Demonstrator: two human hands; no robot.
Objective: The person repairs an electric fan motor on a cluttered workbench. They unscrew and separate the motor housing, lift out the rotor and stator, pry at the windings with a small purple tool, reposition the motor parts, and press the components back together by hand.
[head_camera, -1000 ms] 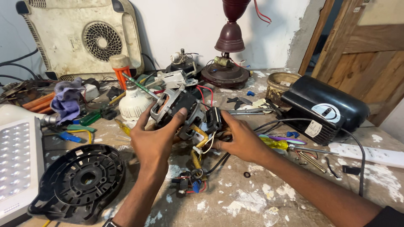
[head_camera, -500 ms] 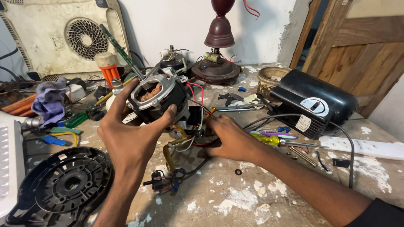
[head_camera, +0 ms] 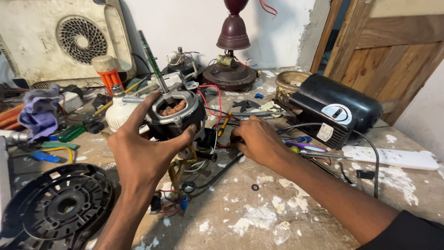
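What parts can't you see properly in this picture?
All in the head view:
- The motor's near side is hidden by the left hand.
- Whatever the right hand pinches is covered by its own fingers.
- The black round fan cover is cut off by the bottom and left edges.
- The wires under the motor are too tangled and small to follow.
- The lamp's top is cut off by the upper edge.

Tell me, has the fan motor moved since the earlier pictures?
Yes. The left hand has lifted the fan motor and turned it shaft-up, judged against the maroon lamp base.
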